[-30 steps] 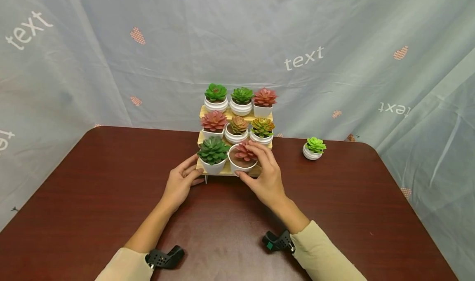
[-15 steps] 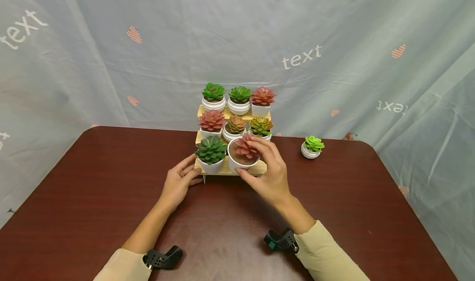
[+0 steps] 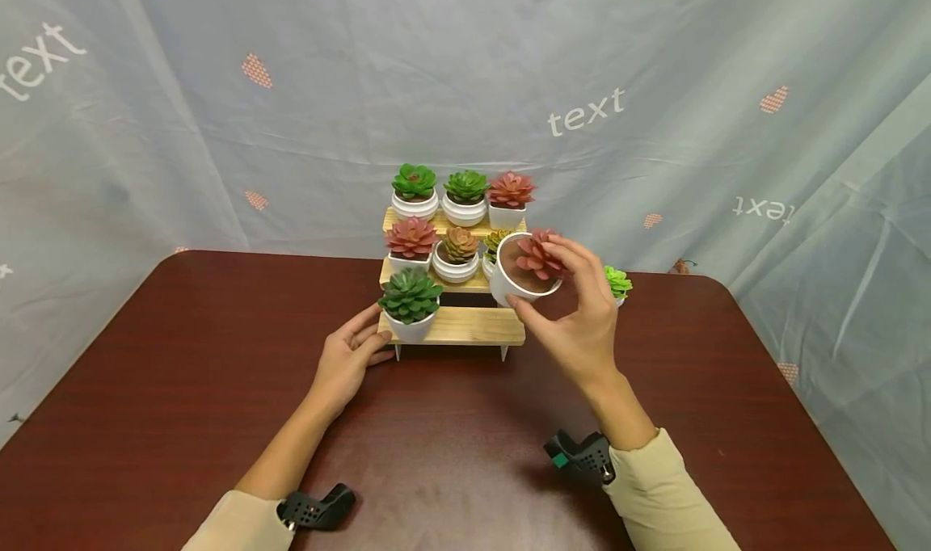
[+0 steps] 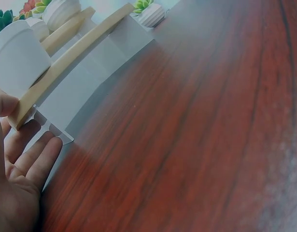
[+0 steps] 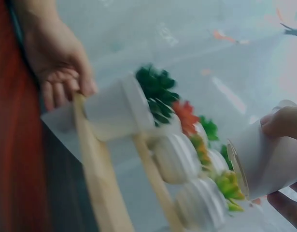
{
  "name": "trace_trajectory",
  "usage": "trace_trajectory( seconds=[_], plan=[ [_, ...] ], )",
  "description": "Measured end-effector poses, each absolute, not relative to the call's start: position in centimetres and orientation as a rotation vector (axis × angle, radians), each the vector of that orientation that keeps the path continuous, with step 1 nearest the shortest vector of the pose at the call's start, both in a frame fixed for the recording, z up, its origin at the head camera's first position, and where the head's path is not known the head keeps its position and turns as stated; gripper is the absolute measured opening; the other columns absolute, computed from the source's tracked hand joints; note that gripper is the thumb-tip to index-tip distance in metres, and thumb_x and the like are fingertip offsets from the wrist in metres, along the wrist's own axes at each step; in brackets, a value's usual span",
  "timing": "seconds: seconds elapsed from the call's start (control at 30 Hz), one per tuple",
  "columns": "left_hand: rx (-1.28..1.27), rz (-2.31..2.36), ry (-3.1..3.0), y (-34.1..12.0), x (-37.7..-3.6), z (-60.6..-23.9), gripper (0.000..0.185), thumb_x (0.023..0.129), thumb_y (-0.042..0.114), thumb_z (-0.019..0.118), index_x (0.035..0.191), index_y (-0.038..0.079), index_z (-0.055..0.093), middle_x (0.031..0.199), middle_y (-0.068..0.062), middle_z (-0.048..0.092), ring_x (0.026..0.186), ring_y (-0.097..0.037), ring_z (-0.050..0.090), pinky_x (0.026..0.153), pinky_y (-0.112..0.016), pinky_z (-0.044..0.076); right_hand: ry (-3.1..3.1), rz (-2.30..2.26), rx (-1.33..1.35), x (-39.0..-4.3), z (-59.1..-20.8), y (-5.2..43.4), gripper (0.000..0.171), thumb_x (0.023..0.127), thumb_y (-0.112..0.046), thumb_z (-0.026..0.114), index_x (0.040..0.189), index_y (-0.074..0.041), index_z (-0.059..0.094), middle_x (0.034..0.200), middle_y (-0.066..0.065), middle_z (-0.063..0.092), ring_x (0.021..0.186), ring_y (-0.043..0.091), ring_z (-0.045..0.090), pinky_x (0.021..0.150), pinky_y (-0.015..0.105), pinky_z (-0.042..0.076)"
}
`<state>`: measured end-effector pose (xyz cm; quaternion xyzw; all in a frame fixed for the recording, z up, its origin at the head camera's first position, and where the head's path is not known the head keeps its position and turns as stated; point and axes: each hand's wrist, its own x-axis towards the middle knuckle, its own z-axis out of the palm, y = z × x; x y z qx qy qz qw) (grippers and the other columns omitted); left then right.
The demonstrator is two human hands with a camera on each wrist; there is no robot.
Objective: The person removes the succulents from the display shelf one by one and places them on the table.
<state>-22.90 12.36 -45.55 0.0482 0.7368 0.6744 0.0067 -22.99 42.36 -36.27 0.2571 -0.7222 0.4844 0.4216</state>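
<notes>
My right hand (image 3: 585, 329) grips a round white pot with a pinkish-red succulent (image 3: 540, 256) at one side of its brown fill. The pot tilts in the air, right of the three-step wooden plant stand (image 3: 473, 325), overlapping a yellow-green succulent (image 3: 498, 242) in the head view. With my left hand (image 3: 351, 367) I hold the left end of the stand's lowest step, thumb on top and fingers underneath, as the left wrist view shows. Right by that thumb sits a white pot with a dark green succulent (image 3: 410, 294). The rest of the lowest step is bare wood.
Three potted succulents, one a green succulent (image 3: 466, 187), line the top step; the middle step also carries several pots. A bright green succulent (image 3: 618, 283) stands on the dark red table (image 3: 240, 333), partly behind my right hand. A grey curtain (image 3: 327, 90) hangs behind.
My right hand has lifted the pot with the red succulent off the lowest step and moved it up and to the right. My left hand has stayed at the stand's left end.
</notes>
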Motion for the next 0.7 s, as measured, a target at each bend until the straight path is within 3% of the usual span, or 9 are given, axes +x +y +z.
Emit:
trace_trajectory(
  seconds=[0.23,0.53,0.7],
  plan=[
    [0.159,2.115,2.302,12.3,-22.9,-45.6,0.057,0.105,0.016,0.055,0.157,0.005,0.034,0.142,-0.031,0.055,0.103,0.006,0.067,0.089,-0.023,0.062,-1.761,1.2,0.505,-23.7,-35.5,45.1,0.064,0.068,-0.001,0.092,0.126,0.001,0.065,0.133,0.017,0.061,0.119,0.018,0.061,0.095,0.018,0.058],
    [0.15,2.113,2.296,12.3,-22.9,-45.6,0.058,0.105,0.015,0.054,0.158,0.004,0.032,0.143,-0.032,0.053,0.102,0.007,0.067,0.089,-0.022,0.061,-1.689,1.117,0.35,-24.5,-34.8,48.3,0.061,0.066,0.004,0.09,0.122,0.007,0.066,0.129,0.023,0.063,0.126,0.028,0.058,0.107,0.026,0.052],
    [0.158,2.103,2.303,12.3,-22.9,-45.6,0.059,0.105,0.016,0.055,0.158,0.004,0.032,0.143,-0.031,0.054,0.103,0.007,0.067,0.089,-0.023,0.061,-1.696,1.089,0.258,-24.1,-34.0,49.2,0.058,0.068,0.006,0.088,0.121,0.009,0.065,0.127,0.026,0.062,0.125,0.027,0.06,0.104,0.022,0.052]
  ],
)
